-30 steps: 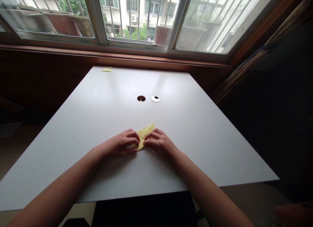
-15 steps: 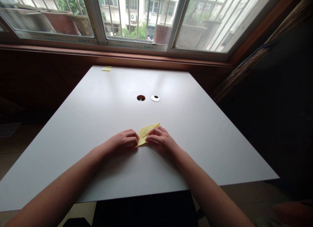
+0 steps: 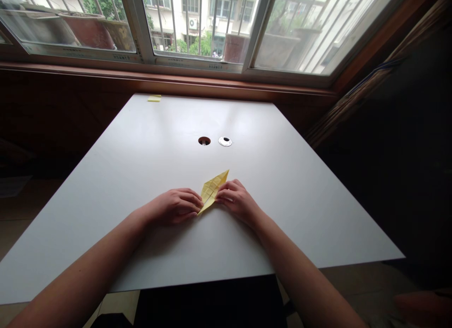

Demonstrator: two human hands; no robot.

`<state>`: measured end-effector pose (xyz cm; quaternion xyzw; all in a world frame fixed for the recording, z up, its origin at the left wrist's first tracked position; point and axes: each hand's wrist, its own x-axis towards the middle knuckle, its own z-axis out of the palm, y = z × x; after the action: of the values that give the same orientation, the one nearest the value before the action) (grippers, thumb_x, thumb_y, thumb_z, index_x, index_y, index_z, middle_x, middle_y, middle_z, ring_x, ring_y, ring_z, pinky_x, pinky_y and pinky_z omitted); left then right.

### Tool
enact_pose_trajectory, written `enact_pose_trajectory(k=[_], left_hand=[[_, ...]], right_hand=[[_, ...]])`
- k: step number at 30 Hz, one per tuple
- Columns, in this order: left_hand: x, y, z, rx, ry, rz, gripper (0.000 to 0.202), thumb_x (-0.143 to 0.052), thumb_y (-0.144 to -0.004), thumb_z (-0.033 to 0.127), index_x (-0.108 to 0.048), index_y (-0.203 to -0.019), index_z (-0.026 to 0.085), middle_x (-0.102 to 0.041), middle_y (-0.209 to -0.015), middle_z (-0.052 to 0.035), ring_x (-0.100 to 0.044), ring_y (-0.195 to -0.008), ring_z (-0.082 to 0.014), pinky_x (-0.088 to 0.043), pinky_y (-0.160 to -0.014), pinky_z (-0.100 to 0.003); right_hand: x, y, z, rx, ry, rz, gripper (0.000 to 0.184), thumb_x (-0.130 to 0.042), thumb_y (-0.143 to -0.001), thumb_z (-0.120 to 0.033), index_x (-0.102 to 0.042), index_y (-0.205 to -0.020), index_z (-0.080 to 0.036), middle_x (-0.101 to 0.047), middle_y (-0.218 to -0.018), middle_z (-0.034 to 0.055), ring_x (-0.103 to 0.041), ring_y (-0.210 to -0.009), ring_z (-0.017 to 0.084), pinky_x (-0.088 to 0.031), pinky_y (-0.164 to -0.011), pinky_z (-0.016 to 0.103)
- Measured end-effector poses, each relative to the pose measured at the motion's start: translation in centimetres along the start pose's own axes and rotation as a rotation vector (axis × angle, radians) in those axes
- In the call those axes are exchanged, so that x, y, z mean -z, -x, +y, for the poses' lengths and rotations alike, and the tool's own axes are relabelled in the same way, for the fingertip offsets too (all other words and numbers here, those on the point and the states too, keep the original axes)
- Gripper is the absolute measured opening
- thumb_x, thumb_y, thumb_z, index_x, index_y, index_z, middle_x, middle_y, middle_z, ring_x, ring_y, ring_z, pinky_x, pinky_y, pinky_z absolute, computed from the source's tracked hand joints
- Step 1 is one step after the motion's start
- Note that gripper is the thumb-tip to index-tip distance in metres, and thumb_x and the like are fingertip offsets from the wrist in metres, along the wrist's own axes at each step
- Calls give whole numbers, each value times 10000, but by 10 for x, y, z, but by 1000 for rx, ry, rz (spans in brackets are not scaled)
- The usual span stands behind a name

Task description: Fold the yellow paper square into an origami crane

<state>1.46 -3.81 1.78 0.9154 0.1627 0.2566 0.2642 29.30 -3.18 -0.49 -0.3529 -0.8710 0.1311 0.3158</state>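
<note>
Yellow creased-paper diamond (image 3: 213,185) lies on white tabletop (image 3: 148,144), long axis near-left to far-right, between left hand (image 3: 180,206), curled against its near end, grip unclear, and right hand (image 3: 238,200), fingers pinching its right edge.

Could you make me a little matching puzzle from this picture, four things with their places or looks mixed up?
1. folded paper
2. yellow slip
3. hole
4. disc

A. dark, brown-edged
B. between left hand and right hand
C. silvery, with a dark opening
D. near the table's far left corner

Pairs: 1-B, 2-D, 3-A, 4-C
</note>
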Motion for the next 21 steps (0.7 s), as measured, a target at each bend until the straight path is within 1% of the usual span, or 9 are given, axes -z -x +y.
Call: enact_pose_trajectory(k=[3,8,11,13,16,18,21], left_hand=[[-1,-1,3,6,-21,-16,203,-604,-928,220,-695,-1109,225,-728,-1094,-108,-660,-1095,-214,-560,-953,-350],[-1,1,5,51,-43,-24,105,-576,-938,229,-657,-996,194,-698,-1060,-109,-653,-1050,-191,-540,-937,-314],[-1,1,5,79,-79,-37,93,-583,-936,260,-629,-960,183,-674,-1053,-111,-638,-1031,-193,-532,-921,-309],[-3,1,4,78,-121,-45,132,-595,-932,290,-632,-998,182,-661,-1071,-117,-621,-1040,-205,-529,-925,-325],[-8,0,2,61,-203,-40,251,-612,-928,327,-640,-1135,189,-652,-1097,-122,-601,-1062,-227,-532,-933,-359],[-11,0,0,50,-245,-28,271,-581,-950,296,-638,-1197,199,-653,-1104,-122,-598,-1068,-227,-533,-933,-365],[-12,1,-4,39,-257,-14,264,-488,-987,206,-654,-1192,210,-662,-1113,-120,-614,-1068,-207,-536,-930,-341]], right_hand=[[1,0,0,-12,-17,-10,45,-710,-886,-275,-747,-896,-252,-695,-963,61,-534,-908,214,-500,-838,374],[2,0,-1,12,-31,-19,55,-715,-884,-291,-746,-902,-250,-692,-960,58,-533,-906,211,-504,-836,369],[1,0,-1,36,-23,-17,53,-712,-886,-289,-742,-897,-248,-690,-940,59,-537,-894,210,-509,-825,365],[1,0,-2,52,-13,-20,53,-711,-886,-289,-740,-896,-246,-690,-925,61,-538,-881,211,-512,-812,364],[0,-1,-3,77,-10,-25,52,-702,-891,-282,-735,-890,-241,-686,-905,62,-542,-872,211,-516,-800,360],[-1,-1,-3,91,-19,-28,53,-698,-894,-281,-730,-905,-239,-682,-909,62,-548,-879,210,-520,-802,358],[1,0,-2,100,-35,-23,119,-715,-880,-316,-724,-977,-247,-682,-947,67,-560,-900,213,-529,-815,367]])
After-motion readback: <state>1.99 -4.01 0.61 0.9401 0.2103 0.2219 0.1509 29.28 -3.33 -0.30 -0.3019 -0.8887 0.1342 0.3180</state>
